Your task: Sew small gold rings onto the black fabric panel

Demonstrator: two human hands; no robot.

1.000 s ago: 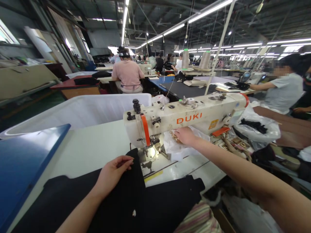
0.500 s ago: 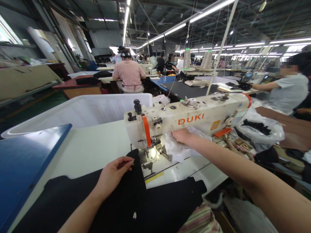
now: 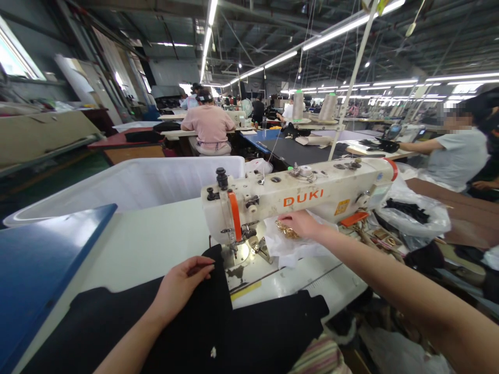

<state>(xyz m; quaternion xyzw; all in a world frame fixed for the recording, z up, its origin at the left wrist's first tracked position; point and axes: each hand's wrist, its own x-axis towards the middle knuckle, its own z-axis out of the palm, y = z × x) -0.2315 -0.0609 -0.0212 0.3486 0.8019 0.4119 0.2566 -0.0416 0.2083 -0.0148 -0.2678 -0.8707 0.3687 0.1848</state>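
Observation:
My left hand (image 3: 185,280) is closed, thumb and fingertips pinched at the narrow upper strip of a black fabric panel (image 3: 195,322). The panel lies spread over the table's front edge and my lap. My right hand (image 3: 300,224) reaches under the arm of a white sewing machine (image 3: 304,195). Its fingers close on small gold metal fittings (image 3: 287,229) heaped in an open white plastic bag (image 3: 286,254). Exactly which pieces the fingertips grip is hidden. The machine's needle area (image 3: 240,252) is lit, just right of the fabric strip's top.
A white bin (image 3: 156,182) stands behind the table, and a blue board (image 3: 54,265) is at left. To the right lie a clear bag of black pieces (image 3: 413,213) and assorted materials. One person in pink (image 3: 210,124) sits ahead; another person (image 3: 456,156) works at right.
My right hand has drawn back slightly, and the gold fittings beneath its fingers now show. The left hand stays on the black fabric. The view has shifted a little.

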